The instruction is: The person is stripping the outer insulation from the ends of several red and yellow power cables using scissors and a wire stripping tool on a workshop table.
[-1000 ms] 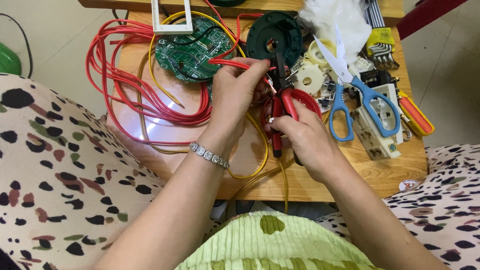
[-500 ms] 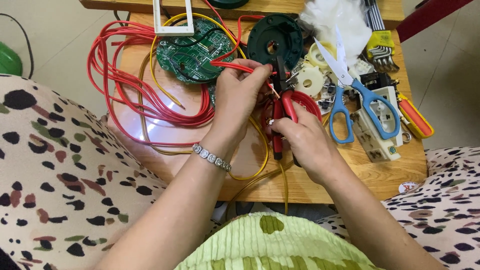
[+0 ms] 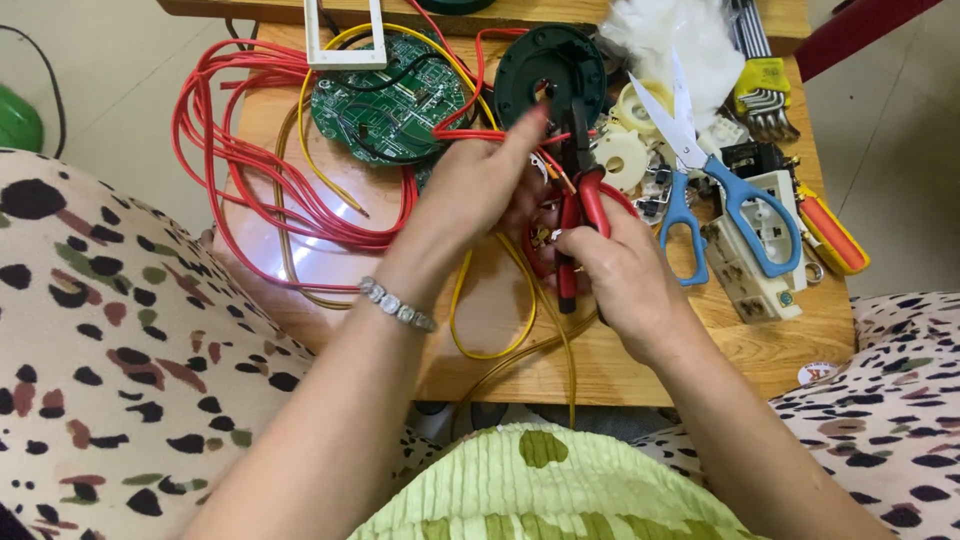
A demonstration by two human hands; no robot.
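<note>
1. Right hand [image 3: 625, 285] grips the red pliers [image 3: 580, 215] closed-fisted; left hand [image 3: 480, 190] pinches a red wire [image 3: 470, 133] just above the jaws — keep it taut and bite only the insulation.
2. Since a second ago the left hand has lifted toward the black disc [image 3: 550, 60] — pliers barely moved.

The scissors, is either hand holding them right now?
No. The scissors lie on the table right of both hands; the right hand grips red-handled pliers and the left hand pinches a red wire.
</note>
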